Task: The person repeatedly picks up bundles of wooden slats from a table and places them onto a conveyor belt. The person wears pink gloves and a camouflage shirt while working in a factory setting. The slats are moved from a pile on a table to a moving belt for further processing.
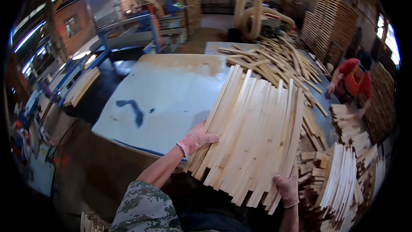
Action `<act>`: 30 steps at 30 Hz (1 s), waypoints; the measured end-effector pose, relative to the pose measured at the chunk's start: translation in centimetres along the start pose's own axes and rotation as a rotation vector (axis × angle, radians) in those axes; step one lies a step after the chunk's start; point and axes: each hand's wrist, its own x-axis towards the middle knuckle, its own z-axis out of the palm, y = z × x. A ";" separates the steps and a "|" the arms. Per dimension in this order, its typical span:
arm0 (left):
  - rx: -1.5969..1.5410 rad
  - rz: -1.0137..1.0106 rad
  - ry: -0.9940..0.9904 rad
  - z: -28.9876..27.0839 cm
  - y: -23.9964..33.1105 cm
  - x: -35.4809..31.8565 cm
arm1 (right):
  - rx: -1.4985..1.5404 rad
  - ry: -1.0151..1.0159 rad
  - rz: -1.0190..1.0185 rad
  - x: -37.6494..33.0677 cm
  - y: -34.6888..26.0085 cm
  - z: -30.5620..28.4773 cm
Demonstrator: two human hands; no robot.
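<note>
A wide row of pale wooden strips (249,133), side by side with uneven ends, is held in front of me. My left hand (198,138), in a pinkish work glove, grips the left edge with its thumb on top. On the right edge my right hand (286,187), gloved alike, is closed with its thumb over the outer strips. The fingers under the wood are hidden on both sides. The strips lie partly over the right side of a pale worktable (167,99) with dark blue worn patches; their near ends stick out past its front edge.
A loose heap of wooden strips (279,62) covers a table behind. Stacked strips (339,180) stand at my right. A person in red (354,81) is beyond them, near tall wood stacks (328,21). Blue machinery (128,32) and a bundle of strips (82,87) are at left.
</note>
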 end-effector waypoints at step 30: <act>0.818 -0.585 0.389 -54.8 -3.4 -10.4 | -0.091 -0.299 0.291 17.1 22.5 50.5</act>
